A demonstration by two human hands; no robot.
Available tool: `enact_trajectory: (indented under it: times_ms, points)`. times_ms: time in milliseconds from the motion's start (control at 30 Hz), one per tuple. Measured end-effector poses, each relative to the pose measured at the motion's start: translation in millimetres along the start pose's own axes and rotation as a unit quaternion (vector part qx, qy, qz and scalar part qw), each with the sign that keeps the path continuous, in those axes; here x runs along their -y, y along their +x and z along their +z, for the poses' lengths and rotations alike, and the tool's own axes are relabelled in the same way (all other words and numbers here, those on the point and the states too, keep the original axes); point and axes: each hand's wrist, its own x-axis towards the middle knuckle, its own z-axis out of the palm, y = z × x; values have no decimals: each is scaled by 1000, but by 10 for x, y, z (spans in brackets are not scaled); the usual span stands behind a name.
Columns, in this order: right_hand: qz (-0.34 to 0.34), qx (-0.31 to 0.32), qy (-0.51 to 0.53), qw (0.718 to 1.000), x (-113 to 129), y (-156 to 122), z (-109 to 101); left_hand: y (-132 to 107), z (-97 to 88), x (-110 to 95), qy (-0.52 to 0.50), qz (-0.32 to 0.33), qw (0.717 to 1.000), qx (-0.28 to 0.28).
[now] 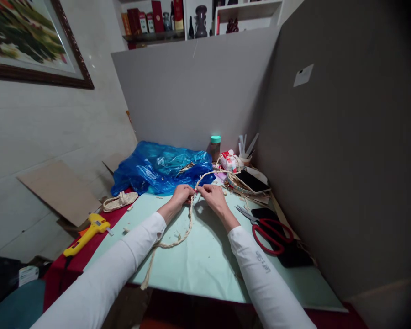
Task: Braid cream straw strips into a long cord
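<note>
A pale braided straw cord [191, 219] runs from the far right clutter, down past my fingertips, and curves to the table's front edge, where its loose end hangs over. My left hand [181, 195] pinches the cord from the left side. Close beside it, my right hand [213, 197] is closed with its fingertips at the same spot on the cord. A small bit of red shows between the hands, too small to name. The fingertips partly hide the cord there.
Red-handled scissors [272, 235] lie on a black pouch [296, 253] at right. A yellow glue gun [89, 233] and a woven straw shoe [119, 201] are at left. Behind are a blue plastic bag [150, 164], a green-lidded jar [215, 148] and a tablet [252, 181]. Grey panels enclose the table.
</note>
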Motion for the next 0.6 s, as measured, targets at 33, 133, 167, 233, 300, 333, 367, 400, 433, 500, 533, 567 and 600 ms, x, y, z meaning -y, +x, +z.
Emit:
enact_trajectory:
  times_ms: [33,133,167,233,300,333,367,400,433,500,533,567,600]
  points:
    - [12,-13,25,1000,-24,11,-7,19,-4,-5,-7,9,1000,-10]
    - [56,-52,116,990,-104,55,-54,68,-21,-59,-38,33,998,-40]
    - [70,-60,148,985,-122,69,-74,81,-24,-86,-53,40,997,-49]
    - [96,-60,204,972,-133,89,-110,103,-16,-147,-90,49,993,-64]
    - [119,-36,244,962,-113,91,-131,128,18,-210,-134,55,987,-67]
    - [131,-15,258,957,-94,84,-131,142,46,-242,-158,58,984,-62]
    - [143,12,266,953,-72,70,-126,158,80,-273,-181,61,980,-55]
    - [154,42,271,949,-48,53,-115,175,119,-303,-203,63,976,-45]
    - [164,73,273,945,-23,32,-101,193,159,-332,-223,65,972,-35]
    - [178,142,280,933,25,-9,-83,227,235,-380,-255,67,965,-15]
    - [181,177,288,923,46,-25,-86,242,265,-398,-267,68,961,-8]
    - [183,208,302,912,63,-35,-99,258,288,-411,-277,69,958,-2]
    - [183,233,321,900,75,-40,-122,272,303,-419,-286,70,956,3]
